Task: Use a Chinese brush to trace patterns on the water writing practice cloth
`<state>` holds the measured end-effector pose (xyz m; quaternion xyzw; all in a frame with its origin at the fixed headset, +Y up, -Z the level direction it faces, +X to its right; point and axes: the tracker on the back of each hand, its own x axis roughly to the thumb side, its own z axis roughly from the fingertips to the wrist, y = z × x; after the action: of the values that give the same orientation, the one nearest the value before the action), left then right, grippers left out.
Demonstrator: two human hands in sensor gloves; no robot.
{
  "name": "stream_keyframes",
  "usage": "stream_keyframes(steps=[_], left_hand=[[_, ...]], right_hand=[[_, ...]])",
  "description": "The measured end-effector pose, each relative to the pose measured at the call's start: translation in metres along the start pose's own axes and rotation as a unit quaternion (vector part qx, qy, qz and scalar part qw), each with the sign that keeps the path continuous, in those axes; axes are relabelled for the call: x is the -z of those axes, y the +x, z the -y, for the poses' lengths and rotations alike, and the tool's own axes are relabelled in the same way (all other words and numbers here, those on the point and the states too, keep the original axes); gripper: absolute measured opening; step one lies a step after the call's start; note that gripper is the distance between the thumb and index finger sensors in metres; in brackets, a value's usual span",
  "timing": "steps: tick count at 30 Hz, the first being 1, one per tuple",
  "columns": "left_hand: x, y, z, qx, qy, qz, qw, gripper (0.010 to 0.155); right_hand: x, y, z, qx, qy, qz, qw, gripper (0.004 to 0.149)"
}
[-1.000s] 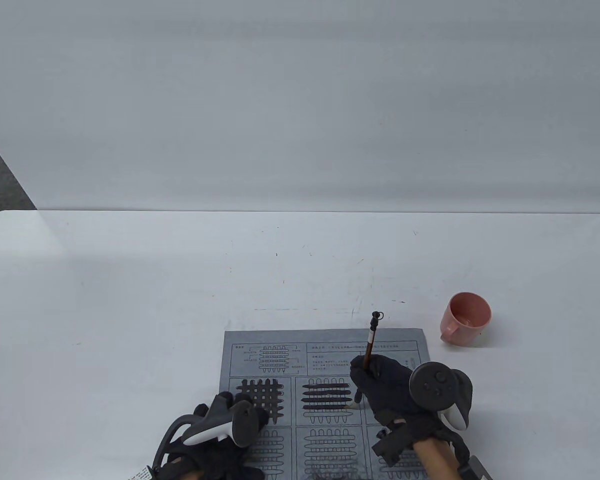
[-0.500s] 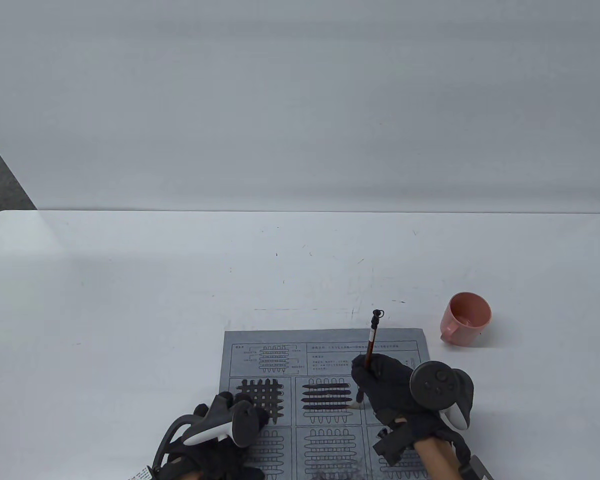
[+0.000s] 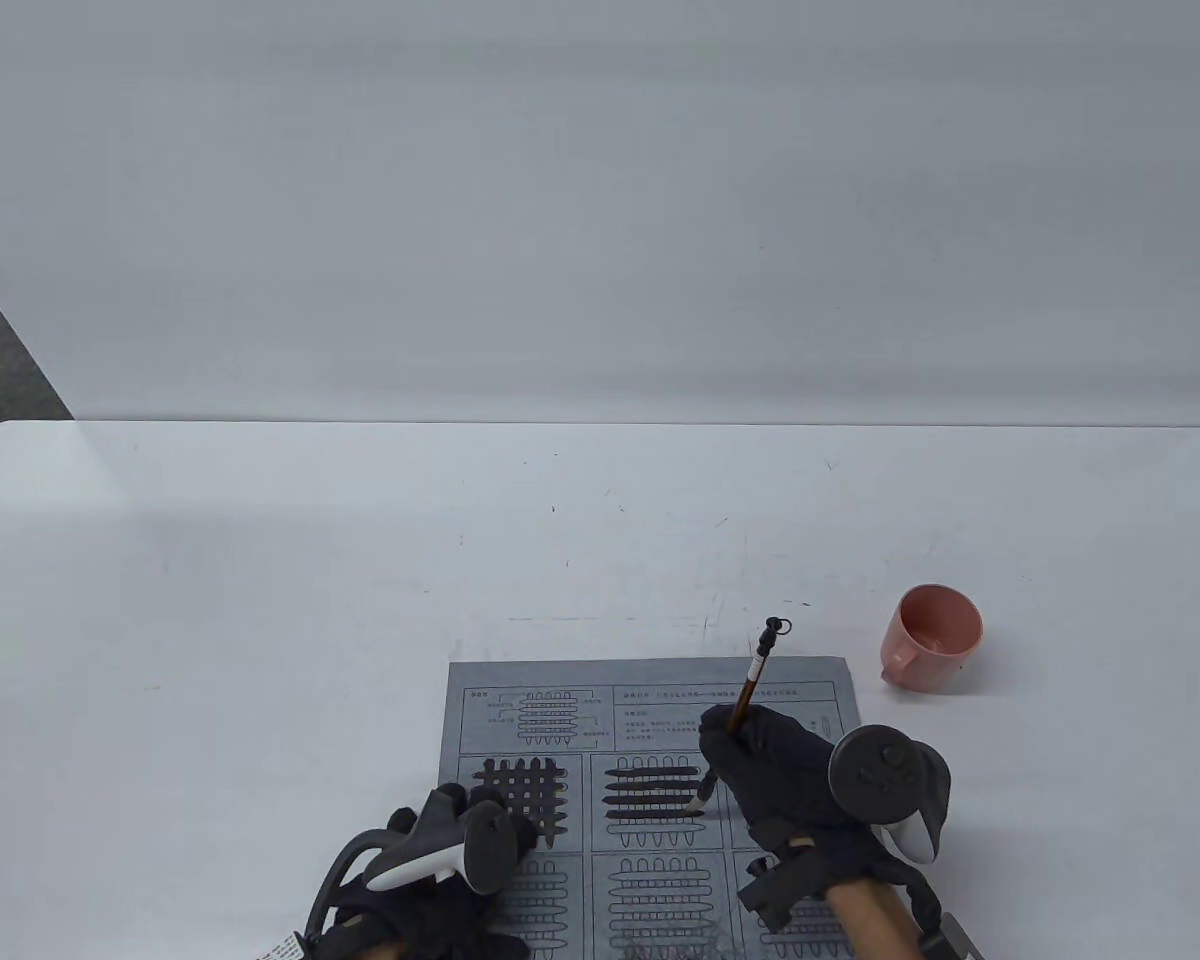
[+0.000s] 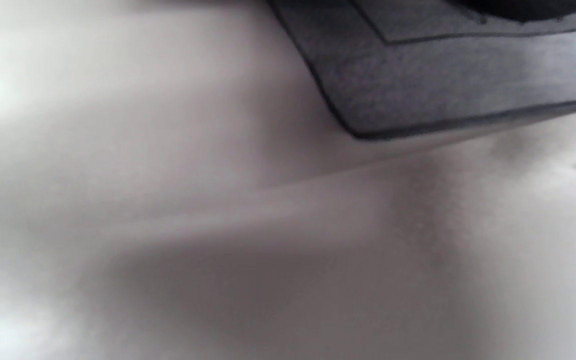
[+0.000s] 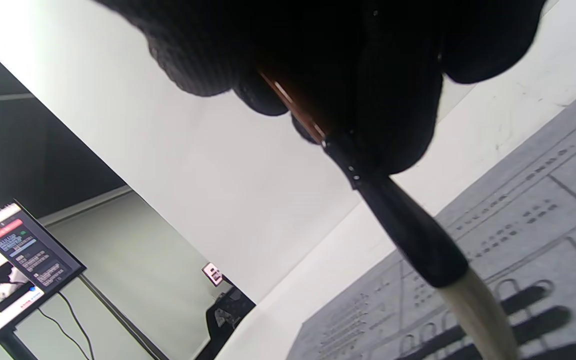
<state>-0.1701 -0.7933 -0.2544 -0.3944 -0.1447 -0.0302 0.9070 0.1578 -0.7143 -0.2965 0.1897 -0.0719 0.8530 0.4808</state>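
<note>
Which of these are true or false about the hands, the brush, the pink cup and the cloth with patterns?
1. The right hand holds the Chinese brush. True.
2. The pink cup stands on the grey practice cloth. False: it stands on the white table, to the right of the cloth.
3. The left hand rests on the cloth. True.
4. Every pattern square is filled in dark. False: the lower squares show only outlines.
5. The brush tip sits at the square with dark horizontal strokes. True.
</note>
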Motion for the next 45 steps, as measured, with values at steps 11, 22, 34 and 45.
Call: stream_keyframes(steps=[11, 22, 34, 45], left_hand=[[0.0, 0.0, 0.0, 0.0, 0.0, 0.0, 1.0, 0.103], [0.0, 0.0, 0.0, 0.0, 0.0, 0.0, 1.0, 0.103], [0.0, 0.0, 0.0, 0.0, 0.0, 0.0, 1.0, 0.103], [0.0, 0.0, 0.0, 0.0, 0.0, 0.0, 1.0, 0.103]], right_hand=[[-0.003, 0.008, -0.032, 0.055, 0.037, 0.015, 0.998, 0.035], [-0.002, 0.012, -0.043, 0.047, 0.05, 0.023, 0.997, 0.035], [-0.001, 0.011, -0.047, 0.03, 0.074, 0.019, 0.997, 0.035], [-0.001, 0.01, -0.043, 0.014, 0.077, 0.021, 0.997, 0.034]])
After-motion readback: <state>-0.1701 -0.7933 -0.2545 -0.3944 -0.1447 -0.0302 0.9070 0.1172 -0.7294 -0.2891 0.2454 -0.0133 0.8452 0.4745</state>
